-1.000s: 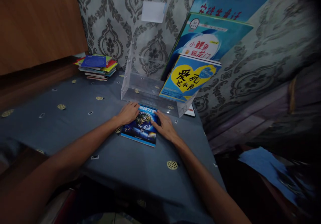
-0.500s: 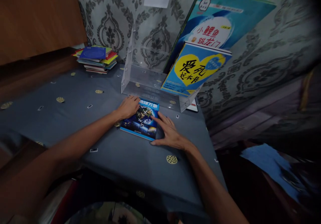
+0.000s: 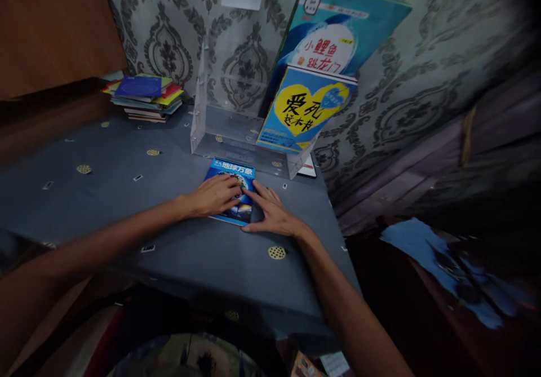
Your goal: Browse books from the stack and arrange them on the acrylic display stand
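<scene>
A blue book (image 3: 233, 168) with an earth picture on its cover lies flat on the table, in front of a clear stand. Across the middle of its cover rests my left hand (image 3: 216, 195), fingers stretched out and pointing right. My right hand (image 3: 273, 212) is at the book's right edge, fingers spread, with the thumb at the lower right corner and a fingertip on the cover. Neither hand grips the book. Part of the cover picture is hidden under the left hand.
Behind the book stands the clear acrylic stand (image 3: 198, 126), with a blue and yellow book (image 3: 306, 109) and a larger teal book (image 3: 359, 16) leaning at its right. A stack of books (image 3: 146, 98) sits at the back left. Blue cloth (image 3: 416, 250) lies off to the right.
My left hand has moved from the book's upper left edge down onto the middle of the cover. The right hand stays at the right edge. The view has shifted slightly.
</scene>
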The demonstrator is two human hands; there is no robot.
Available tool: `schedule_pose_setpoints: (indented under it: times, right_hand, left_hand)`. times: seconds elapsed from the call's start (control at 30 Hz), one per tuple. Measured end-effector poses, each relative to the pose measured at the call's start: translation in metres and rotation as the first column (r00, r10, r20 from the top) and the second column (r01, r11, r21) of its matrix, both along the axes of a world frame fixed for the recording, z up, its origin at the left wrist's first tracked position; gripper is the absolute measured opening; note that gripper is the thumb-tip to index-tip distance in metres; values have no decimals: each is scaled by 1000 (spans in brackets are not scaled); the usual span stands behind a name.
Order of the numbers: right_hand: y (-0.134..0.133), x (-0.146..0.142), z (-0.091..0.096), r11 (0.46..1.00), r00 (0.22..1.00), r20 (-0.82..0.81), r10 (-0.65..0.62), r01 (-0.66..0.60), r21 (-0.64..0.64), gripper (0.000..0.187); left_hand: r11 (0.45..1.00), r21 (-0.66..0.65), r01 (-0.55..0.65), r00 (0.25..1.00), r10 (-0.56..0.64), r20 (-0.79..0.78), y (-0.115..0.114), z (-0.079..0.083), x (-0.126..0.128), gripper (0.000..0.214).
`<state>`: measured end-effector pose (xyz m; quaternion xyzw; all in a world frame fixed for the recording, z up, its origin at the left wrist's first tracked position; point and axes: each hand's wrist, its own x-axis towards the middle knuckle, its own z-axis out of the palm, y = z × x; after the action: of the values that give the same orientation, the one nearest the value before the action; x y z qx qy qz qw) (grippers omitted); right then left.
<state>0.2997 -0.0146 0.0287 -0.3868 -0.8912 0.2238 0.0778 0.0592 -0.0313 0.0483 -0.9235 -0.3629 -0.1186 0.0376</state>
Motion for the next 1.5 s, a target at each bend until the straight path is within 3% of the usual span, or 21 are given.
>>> schedule_pose_setpoints:
  times: [0.1, 0.23, 0.43, 0.5, 0.7, 0.93, 1.37, 1.5]
  right_hand:
    - [1, 1, 2, 1000, 1000, -17, 18, -18, -23, 106]
    - [3, 8, 9, 995, 997, -66, 32, -38, -95, 105]
    - [5, 15, 12, 991, 973, -230, 11, -41, -127, 59]
    - [6, 14, 10, 993, 970, -243, 14, -41, -107, 55]
    - [5, 11, 11, 995, 981, -193, 28, -46, -87, 60]
    - [3, 13, 13, 995, 981, -193, 31, -48, -86, 56]
    - [4, 12, 12, 995, 983, -182, 32, -47, -83, 60]
    - [3, 11, 10, 997, 988, -150, 41, -51, -60, 70]
  left_hand:
    - [982, -49, 181, 984, -180, 14, -24, 4, 2, 38]
    - [979, -53, 198, 979, -199, -30, -35, 6, 1, 43]
    - [978, 78, 195, 980, -192, -52, -29, -7, 4, 33]
    - [969, 123, 212, 977, -212, -19, -29, -11, 5, 33]
    - [949, 199, 243, 967, -253, 27, -31, -14, 4, 33]
    - [951, 225, 214, 975, -222, 9, -31, -12, 6, 33]
    - [960, 168, 223, 970, -235, 58, -31, -13, 6, 33]
    - [956, 168, 239, 966, -252, 56, -32, -13, 5, 29]
